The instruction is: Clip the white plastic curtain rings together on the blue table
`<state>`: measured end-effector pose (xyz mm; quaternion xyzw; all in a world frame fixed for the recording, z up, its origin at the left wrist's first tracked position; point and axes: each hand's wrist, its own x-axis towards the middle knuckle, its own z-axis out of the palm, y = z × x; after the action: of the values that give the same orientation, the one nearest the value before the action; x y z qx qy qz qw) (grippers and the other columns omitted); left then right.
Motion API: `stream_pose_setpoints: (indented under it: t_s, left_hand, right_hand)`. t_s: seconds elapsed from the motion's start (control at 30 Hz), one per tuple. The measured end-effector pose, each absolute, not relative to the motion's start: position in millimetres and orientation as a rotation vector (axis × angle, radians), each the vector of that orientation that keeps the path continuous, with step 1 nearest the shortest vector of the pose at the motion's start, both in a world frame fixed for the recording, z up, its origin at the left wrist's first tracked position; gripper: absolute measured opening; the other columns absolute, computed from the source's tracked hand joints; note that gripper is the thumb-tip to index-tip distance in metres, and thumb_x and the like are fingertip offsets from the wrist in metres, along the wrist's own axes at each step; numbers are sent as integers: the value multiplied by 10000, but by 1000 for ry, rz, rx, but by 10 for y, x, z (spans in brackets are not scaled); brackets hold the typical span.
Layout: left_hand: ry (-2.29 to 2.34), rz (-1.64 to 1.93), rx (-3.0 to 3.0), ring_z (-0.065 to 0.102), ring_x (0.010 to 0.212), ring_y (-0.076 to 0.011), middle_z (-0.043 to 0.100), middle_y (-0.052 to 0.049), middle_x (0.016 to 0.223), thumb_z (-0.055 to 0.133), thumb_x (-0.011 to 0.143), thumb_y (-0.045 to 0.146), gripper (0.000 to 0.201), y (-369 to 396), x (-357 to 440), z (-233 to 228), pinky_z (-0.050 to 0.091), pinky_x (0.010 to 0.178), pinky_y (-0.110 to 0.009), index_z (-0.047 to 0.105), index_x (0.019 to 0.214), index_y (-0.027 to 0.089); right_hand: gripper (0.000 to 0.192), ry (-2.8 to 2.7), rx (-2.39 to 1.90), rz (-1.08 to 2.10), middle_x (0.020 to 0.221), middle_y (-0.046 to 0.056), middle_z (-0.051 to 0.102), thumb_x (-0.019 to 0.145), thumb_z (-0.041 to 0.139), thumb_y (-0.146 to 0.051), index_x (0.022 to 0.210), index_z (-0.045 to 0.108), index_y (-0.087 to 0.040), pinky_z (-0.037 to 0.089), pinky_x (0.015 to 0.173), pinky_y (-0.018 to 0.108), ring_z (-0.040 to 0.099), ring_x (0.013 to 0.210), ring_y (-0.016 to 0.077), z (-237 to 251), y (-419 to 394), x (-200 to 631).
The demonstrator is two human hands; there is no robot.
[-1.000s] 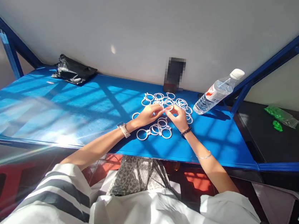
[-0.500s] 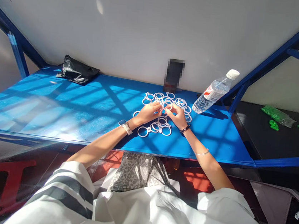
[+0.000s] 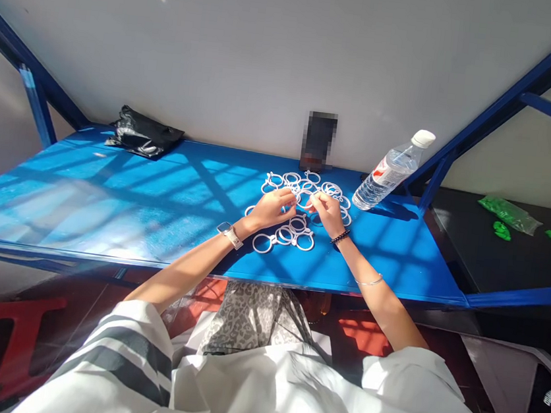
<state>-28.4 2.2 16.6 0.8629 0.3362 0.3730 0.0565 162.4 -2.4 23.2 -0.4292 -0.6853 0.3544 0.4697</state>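
1 head-worn camera looks forward and down, near the blue table (image 3: 107,200).

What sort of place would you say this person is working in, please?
Probably a small workshop or piecework bench: a blue metal table in a steel frame against a bare wall, a heap of white plastic rings that the left hand and right hand handle, and a water bottle.

We see wide bare stretch of blue metal worktop (image 3: 108,194) left of left hand (image 3: 269,208): open passage. Crumpled black plastic bag (image 3: 142,138) blocks far left corner only. Heap of white plastic rings (image 3: 302,186) crowds ground ahead of both hands; more rings just behind them. Clear plastic water bottle (image 3: 389,171) leans near right hand (image 3: 327,212), narrowing right side. Blue frame struts (image 3: 467,139) close off right edge.
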Motion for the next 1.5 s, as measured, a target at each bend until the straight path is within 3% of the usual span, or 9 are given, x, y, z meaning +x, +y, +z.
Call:
stream_pose_setpoints:
  t_s: [0.37,0.77,1.2,1.5]
  left_hand:
    - [1046,1209,2655,551,652,-137,595,-43,754,475,893,211,119,57,-299,142,395,580,-238,538,803,168]
    - [1004,1231,2725,586,702,-147,623,-76,796,370,987,268,240,100,-333,117,410,585,-243,562,914,143]
    - [1103,1124,2809,573,678,-136,614,-77,825,365,993,342,332,180,-431,163,389,569,-228,630,1059,153]
    - [932,1099,2583,506,583,-110,593,-53,770,455,957,349,300,197,-495,266,381,530,-224,671,1032,154]
  right_hand:
    - [425,-1718,-1129,731,612,30,632,843,532,-593,625,514,-228,528,616,360,639,620,207,204,-34,1632]
    - [398,-1770,-1148,630,614,37,658,876,520,-506,593,505,-227,507,611,374,638,599,214,196,-33,1637]
    - [403,-1899,-1179,476,588,32,631,891,498,-472,571,501,-227,454,604,346,577,569,184,262,-85,1609]
    - [355,-1974,-1164,409,559,17,586,884,501,-394,580,501,-211,409,566,303,538,556,162,259,-102,1602]
